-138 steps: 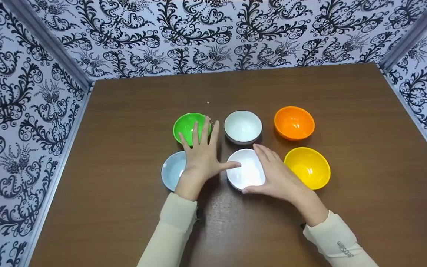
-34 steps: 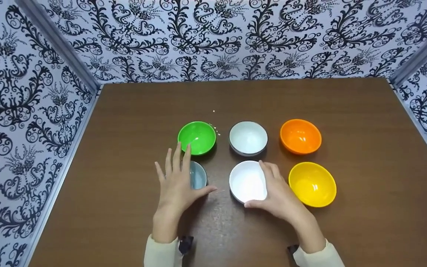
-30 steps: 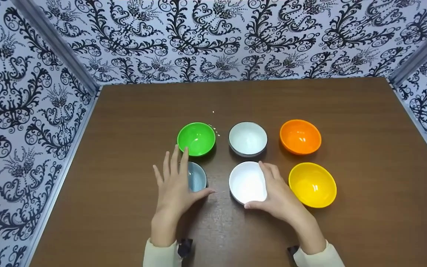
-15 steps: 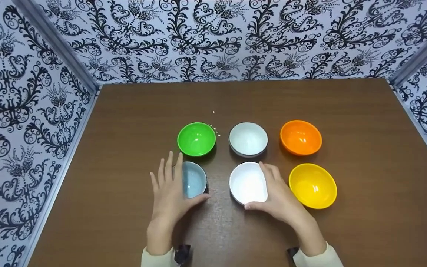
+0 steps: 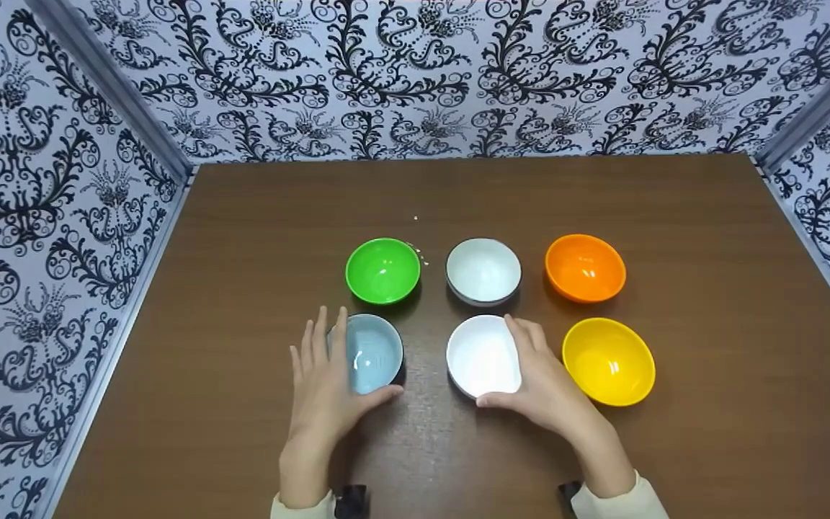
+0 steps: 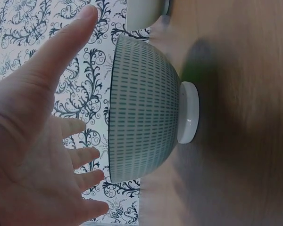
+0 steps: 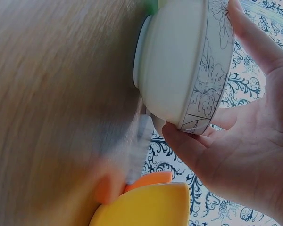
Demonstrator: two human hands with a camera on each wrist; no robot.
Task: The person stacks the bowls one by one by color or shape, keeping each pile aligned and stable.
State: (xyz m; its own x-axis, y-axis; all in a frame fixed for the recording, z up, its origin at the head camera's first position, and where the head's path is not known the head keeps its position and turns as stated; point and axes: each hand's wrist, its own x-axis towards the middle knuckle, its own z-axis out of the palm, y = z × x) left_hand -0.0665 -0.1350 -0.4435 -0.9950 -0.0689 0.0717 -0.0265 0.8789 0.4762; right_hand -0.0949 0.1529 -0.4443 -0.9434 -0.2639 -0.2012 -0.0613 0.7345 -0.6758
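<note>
Left hand (image 5: 328, 382) spread wide beside blue bowl (image 5: 370, 352), lower centre-left of frame; right hand (image 5: 546, 382) cupping white bowl (image 5: 482, 355). Best to close left fingers (image 6: 87, 180) gently around the wall, keeping bowl flat on tabletop (image 5: 256, 238).

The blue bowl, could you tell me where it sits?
In the head view, the blue bowl sits front-left, before the green bowl, beside the left hand.

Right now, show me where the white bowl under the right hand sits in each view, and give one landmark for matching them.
Head view: the white bowl is in the front row, middle, with the right hand on its right rim.
Left wrist view: not clearly in it; only a pale bowl edge shows at the top.
Right wrist view: the white bowl fills the upper middle, seen side-on.
Shared landmark: the yellow bowl beside it, at the bottom of the right wrist view.
</note>
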